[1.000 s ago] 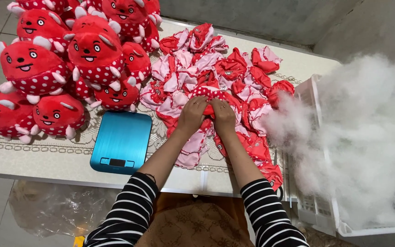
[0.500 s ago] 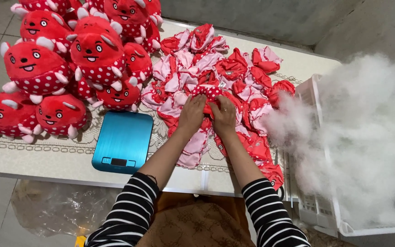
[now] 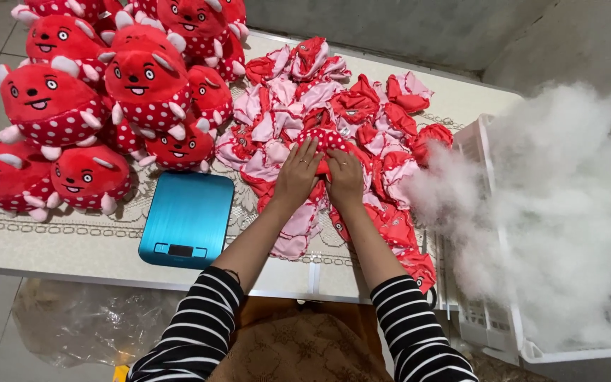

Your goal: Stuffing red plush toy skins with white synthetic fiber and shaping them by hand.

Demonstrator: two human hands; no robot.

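Both my hands rest side by side on a heap of flat, unstuffed red-and-pink toy skins (image 3: pixel 334 113) spread across the table. My left hand (image 3: pixel 297 173) and my right hand (image 3: pixel 346 177) pinch the same red polka-dot toy skin (image 3: pixel 323 141) at the heap's near middle, fingers curled into its fabric. My sleeves are black-and-white striped.
Several stuffed red plush toys (image 3: pixel 107 92) with white spotted bellies are piled at the left. A teal kitchen scale (image 3: pixel 187 219) lies in front of them. White fibre stuffing (image 3: pixel 560 205) overflows a white plastic crate (image 3: pixel 489 332) at the right. The table (image 3: pixel 58 244) has a patterned cloth.
My hands stay on the same spot of the heap, working the polka-dot skin between them; the fingers have shifted slightly. The view has tilted a little.
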